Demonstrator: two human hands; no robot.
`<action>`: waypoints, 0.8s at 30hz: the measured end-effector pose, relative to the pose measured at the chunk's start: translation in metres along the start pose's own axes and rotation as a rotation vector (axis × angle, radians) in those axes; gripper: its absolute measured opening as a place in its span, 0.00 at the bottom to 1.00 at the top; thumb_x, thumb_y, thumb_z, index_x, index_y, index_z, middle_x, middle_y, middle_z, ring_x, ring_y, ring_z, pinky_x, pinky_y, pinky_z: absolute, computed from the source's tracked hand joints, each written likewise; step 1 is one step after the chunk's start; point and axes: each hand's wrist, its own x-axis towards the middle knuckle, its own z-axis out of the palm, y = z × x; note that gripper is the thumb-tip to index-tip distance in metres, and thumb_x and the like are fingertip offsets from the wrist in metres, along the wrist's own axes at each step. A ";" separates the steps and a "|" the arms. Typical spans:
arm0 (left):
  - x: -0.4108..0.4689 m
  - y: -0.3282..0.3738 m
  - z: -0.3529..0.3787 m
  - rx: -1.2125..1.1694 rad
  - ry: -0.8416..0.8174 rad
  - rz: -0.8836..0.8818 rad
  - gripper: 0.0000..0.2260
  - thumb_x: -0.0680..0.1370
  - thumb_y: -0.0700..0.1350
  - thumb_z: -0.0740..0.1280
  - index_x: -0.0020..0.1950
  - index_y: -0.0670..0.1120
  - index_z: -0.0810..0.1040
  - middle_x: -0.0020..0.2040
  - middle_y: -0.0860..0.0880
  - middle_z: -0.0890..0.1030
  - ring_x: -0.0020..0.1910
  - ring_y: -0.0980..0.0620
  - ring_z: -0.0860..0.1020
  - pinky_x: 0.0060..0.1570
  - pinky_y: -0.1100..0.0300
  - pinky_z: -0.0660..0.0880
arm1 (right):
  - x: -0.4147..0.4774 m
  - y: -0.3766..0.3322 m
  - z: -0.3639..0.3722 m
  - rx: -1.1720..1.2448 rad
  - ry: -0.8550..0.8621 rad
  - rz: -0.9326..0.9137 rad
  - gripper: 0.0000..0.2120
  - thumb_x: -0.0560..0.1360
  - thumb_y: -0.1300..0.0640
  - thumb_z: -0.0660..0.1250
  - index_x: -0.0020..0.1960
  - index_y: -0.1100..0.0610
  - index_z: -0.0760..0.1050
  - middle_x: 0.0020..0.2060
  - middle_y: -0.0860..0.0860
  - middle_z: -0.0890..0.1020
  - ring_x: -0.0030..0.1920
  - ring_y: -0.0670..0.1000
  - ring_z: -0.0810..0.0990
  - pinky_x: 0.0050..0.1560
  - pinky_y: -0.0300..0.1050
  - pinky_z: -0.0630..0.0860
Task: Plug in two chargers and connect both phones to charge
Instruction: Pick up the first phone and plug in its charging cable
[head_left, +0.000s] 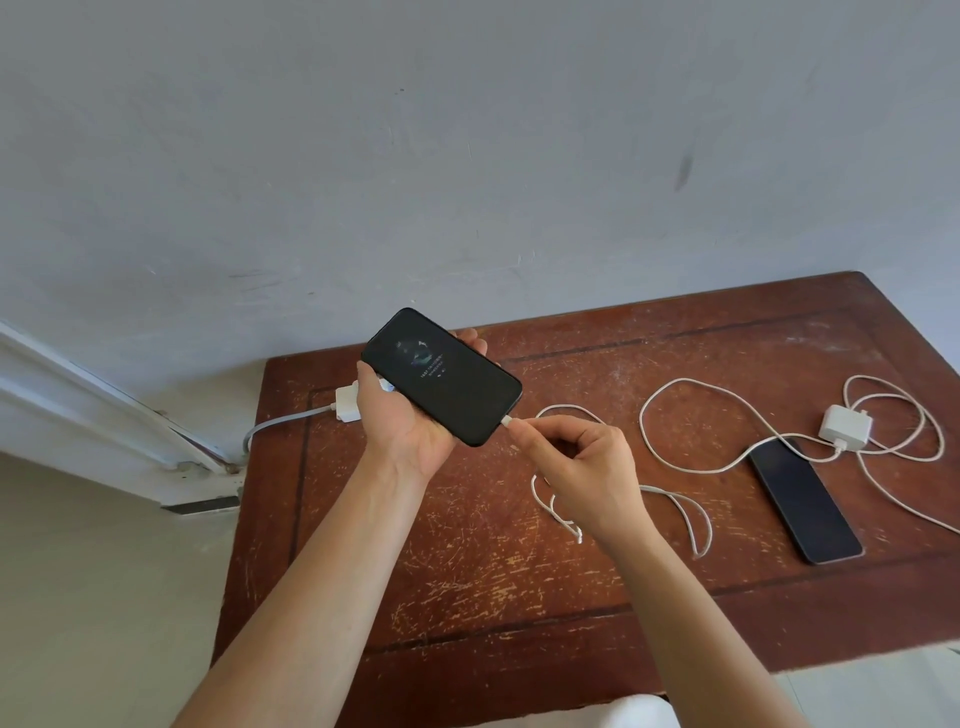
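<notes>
My left hand (410, 415) holds a black phone (441, 376) above the table, its screen lit with a dim graphic. My right hand (576, 467) pinches the white cable plug (506, 422) seated at the phone's bottom edge. That white cable (675, 506) trails from my right hand across the table. A white power strip (347, 402) lies at the table's left edge, mostly hidden behind my left hand. A second black phone (805, 501) lies face up at the right, screen dark. A white charger brick (844, 427) with its looped cable (675, 395) lies loose just behind that phone.
The worn red-brown wooden table (467, 571) stands against a grey wall (467, 156). The power strip's grey cord (280, 422) drops off the table's left edge toward a white frame (78, 395) by the floor.
</notes>
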 end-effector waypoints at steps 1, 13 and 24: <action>0.000 0.000 0.000 0.042 0.001 0.004 0.29 0.81 0.64 0.58 0.74 0.46 0.72 0.64 0.38 0.78 0.63 0.37 0.78 0.68 0.36 0.69 | 0.001 0.000 0.000 0.021 -0.005 0.026 0.09 0.77 0.49 0.72 0.43 0.52 0.87 0.22 0.44 0.74 0.23 0.44 0.67 0.25 0.36 0.65; -0.007 0.003 -0.007 0.309 0.020 -0.024 0.29 0.81 0.62 0.54 0.72 0.44 0.74 0.67 0.34 0.77 0.67 0.33 0.75 0.67 0.38 0.71 | 0.002 0.021 -0.005 0.316 -0.154 0.346 0.13 0.77 0.44 0.69 0.52 0.51 0.87 0.41 0.54 0.87 0.36 0.49 0.80 0.41 0.51 0.74; -0.014 -0.006 -0.022 0.376 0.086 -0.089 0.21 0.84 0.52 0.52 0.71 0.48 0.75 0.67 0.44 0.80 0.67 0.42 0.77 0.70 0.39 0.68 | -0.002 0.032 -0.005 0.393 -0.178 0.369 0.09 0.77 0.52 0.71 0.53 0.53 0.86 0.39 0.50 0.87 0.34 0.43 0.81 0.34 0.34 0.77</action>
